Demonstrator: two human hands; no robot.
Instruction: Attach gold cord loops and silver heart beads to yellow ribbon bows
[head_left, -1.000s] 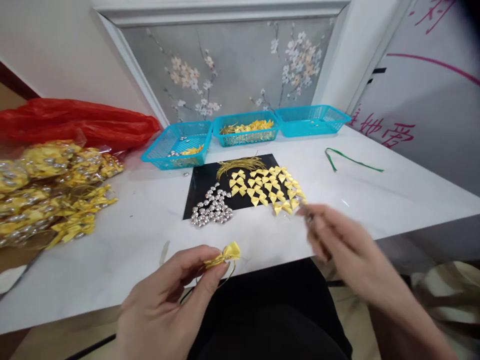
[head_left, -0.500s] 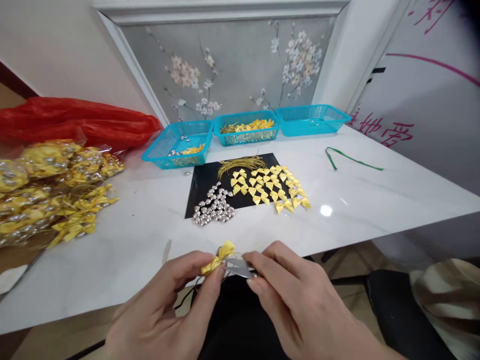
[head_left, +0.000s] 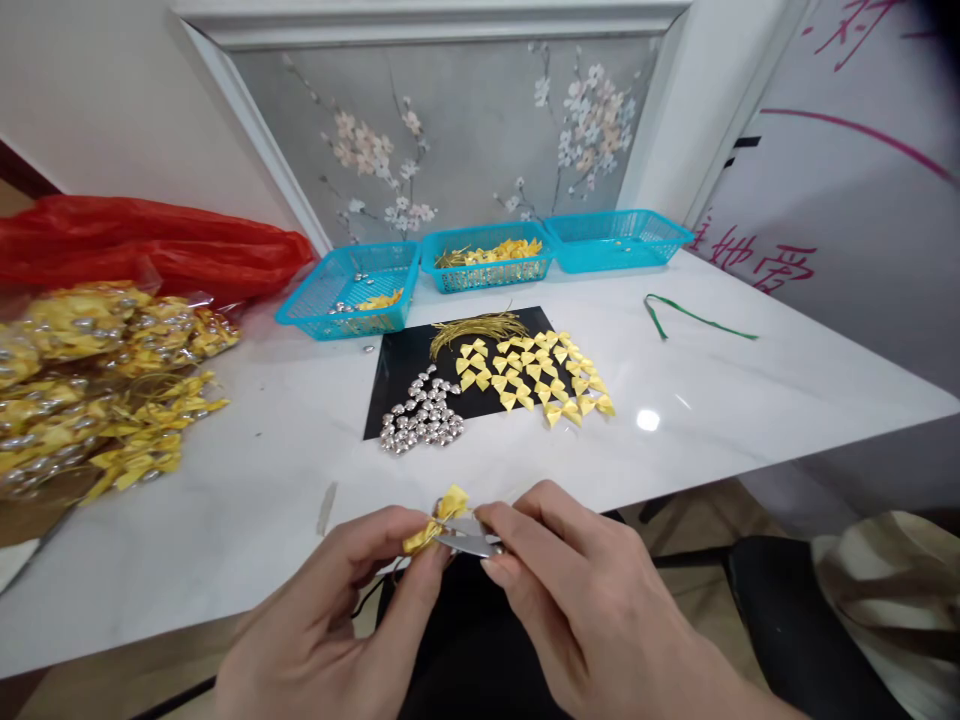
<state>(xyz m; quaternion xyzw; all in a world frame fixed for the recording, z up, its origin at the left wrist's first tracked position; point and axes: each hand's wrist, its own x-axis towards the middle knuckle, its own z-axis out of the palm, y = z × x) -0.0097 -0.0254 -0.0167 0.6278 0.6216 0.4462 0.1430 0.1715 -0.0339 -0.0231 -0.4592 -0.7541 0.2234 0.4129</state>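
A yellow ribbon bow [head_left: 452, 502] is pinched between the thumb and forefinger of my left hand [head_left: 337, 610], above the table's front edge. My right hand [head_left: 592, 590] is closed on small scissors [head_left: 469, 544]. Their parted silver blades point left and reach the middle of the bow; whether they touch its cord I cannot tell. My fingers hide the scissors' handles. Beyond the hands, silver beads [head_left: 424, 425], rows of yellow bows [head_left: 546, 368] and a bundle of gold cords [head_left: 480, 328] lie on and around a black sheet [head_left: 386, 370].
Three blue baskets [head_left: 349, 328] stand along the wall, two with yellow bows in them. Bagged yellow bows [head_left: 90, 320] and a red plastic bag [head_left: 150, 245] fill the left side. A green ribbon [head_left: 701, 318] lies at the right of the white table [head_left: 247, 540].
The scissor blades have moved left and up, now overlapping the middle of the bow. The left hand still pinches the bow. The whole view has shifted slightly.
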